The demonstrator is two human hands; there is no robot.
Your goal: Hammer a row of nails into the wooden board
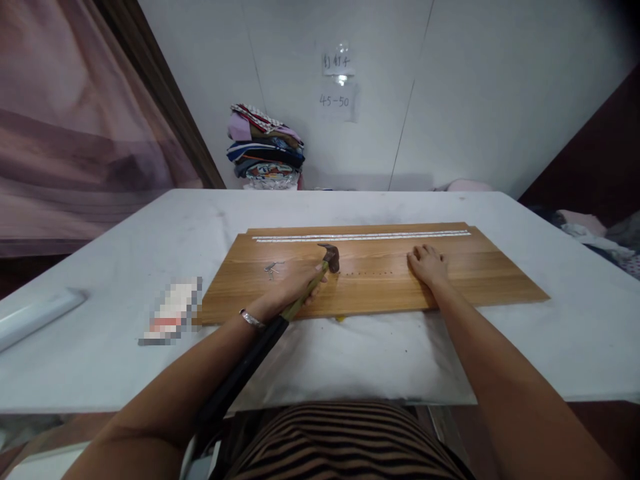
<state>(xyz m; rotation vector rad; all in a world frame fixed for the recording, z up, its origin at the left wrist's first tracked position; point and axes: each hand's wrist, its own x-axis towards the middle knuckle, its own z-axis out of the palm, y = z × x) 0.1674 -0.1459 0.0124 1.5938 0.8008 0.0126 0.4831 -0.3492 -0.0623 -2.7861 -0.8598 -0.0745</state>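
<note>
My left hand (301,287) is closed round the upper handle of a claw hammer (259,353), and the long black grip trails back along my forearm. The hammer's head is over a wooden board (480,273), just left of a row of small dark nails (367,273) in its surface; whether it touches cannot be seen. A few loose nails (273,269) lie on the board left of that hand. Fingers apart, my right hand (429,265) rests on the board to the right of the nail row, holding nothing.
Two white strips (360,237) run along the board's far side. The board lies on a white table (100,267). A blurred-out flat item (173,310) and a white roll (40,317) are at left. Folded fabrics (267,150) stand stacked by the wall behind.
</note>
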